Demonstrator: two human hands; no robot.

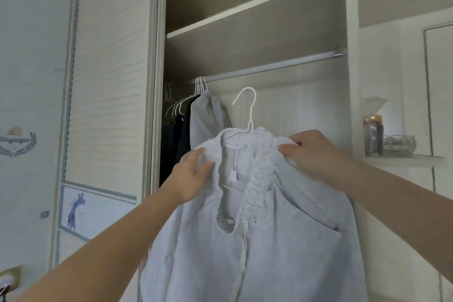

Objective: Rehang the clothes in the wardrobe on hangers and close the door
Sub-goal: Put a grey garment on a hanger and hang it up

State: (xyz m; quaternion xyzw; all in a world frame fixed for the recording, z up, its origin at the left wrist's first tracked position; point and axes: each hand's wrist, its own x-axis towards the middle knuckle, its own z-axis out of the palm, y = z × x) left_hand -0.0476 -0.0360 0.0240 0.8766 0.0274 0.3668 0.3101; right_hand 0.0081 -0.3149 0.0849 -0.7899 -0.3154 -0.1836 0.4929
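I hold up a pale grey garment with an elastic waistband [257, 240] in front of the open wardrobe. A white wire hanger [247, 110] sits inside its top, with the hook sticking up below the rail. My left hand [191, 174] grips the waistband's left side. My right hand [311, 154] grips the right side. The metal rail [277, 66] runs across the wardrobe above. At its left end hang a grey garment [206, 115], dark clothes [176, 144] and several white hangers.
The slatted sliding door [107, 76] stands open to the left of the wardrobe. An upper shelf [255, 2] runs above the rail. To the right, a ledge carries a dark jar [373, 135] and a glass bowl [399, 142].
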